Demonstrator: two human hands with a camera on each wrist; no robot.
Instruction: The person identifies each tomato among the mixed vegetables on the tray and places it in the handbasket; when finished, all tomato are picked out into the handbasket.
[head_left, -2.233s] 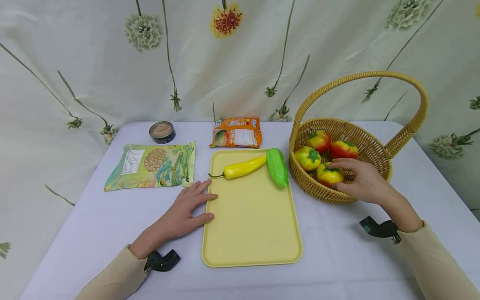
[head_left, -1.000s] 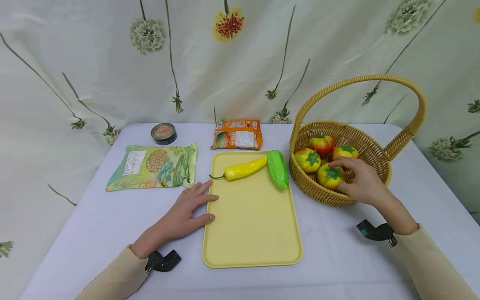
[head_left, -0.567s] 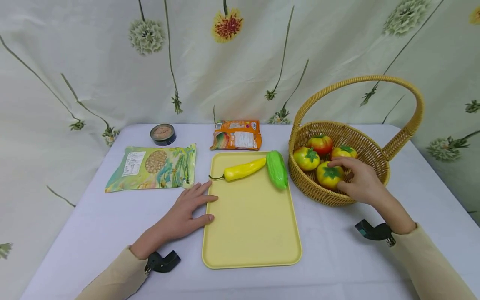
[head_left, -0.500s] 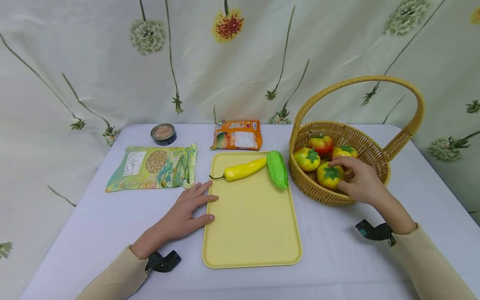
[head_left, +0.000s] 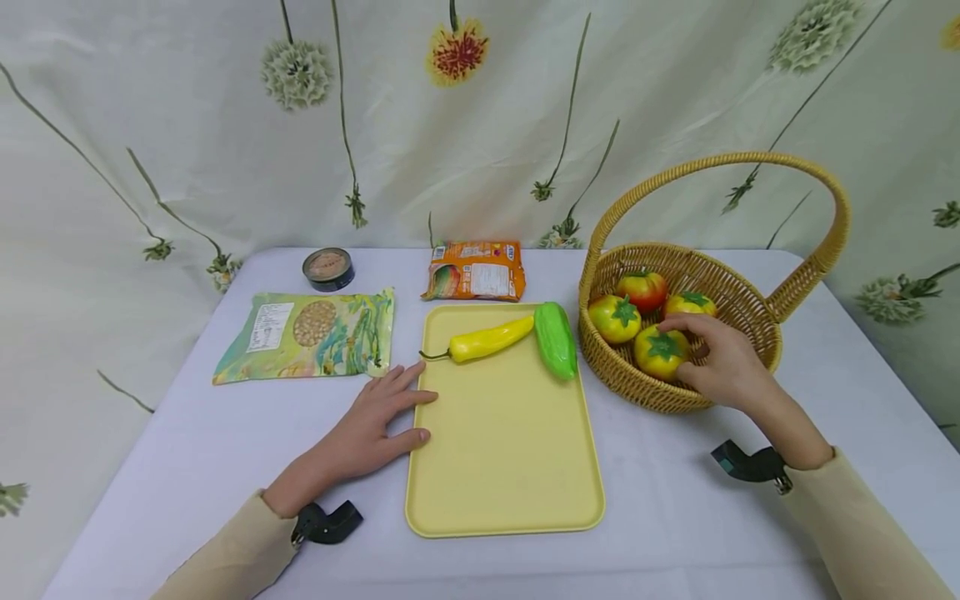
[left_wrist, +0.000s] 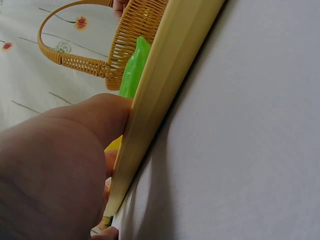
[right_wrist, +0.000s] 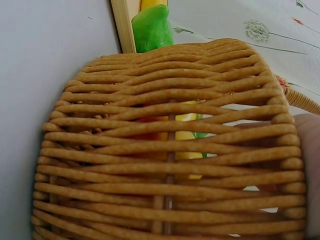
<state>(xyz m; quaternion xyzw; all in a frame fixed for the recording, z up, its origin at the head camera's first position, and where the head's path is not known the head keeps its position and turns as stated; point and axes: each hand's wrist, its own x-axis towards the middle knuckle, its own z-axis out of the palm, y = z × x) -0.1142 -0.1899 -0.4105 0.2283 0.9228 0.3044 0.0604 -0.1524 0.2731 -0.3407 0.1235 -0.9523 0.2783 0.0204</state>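
Observation:
In the head view my right hand (head_left: 723, 358) reaches over the near right rim of a wicker basket (head_left: 637, 393). Its thumb and curled fingers hold the right side of a glossy yellow tomato (head_left: 657, 360) with a green star-shaped calyx; the tomato sits in the basket. My left hand (head_left: 367, 425) lies spread at the left edge of a pale yellow tray (head_left: 502, 458). In the left wrist view the thumb (left_wrist: 102, 112) rests over the tray's rim. The right wrist view is mostly filled by the basket's weave (right_wrist: 170, 165), which hides the grip.
More tomatoes (head_left: 642, 290) share the basket, under its tall handle (head_left: 720, 157). A yellow pepper (head_left: 491, 337) and a green pepper-like vegetable (head_left: 555, 342) lie on the tray. Behind stand an orange packet (head_left: 476, 271), a green bag (head_left: 307, 333) and a tin (head_left: 327, 268).
Since the oldest frame, the held tomato has turned so its calyx shows more fully, and the back right tomato has turned too. The right hand has shifted slightly; the left stays put.

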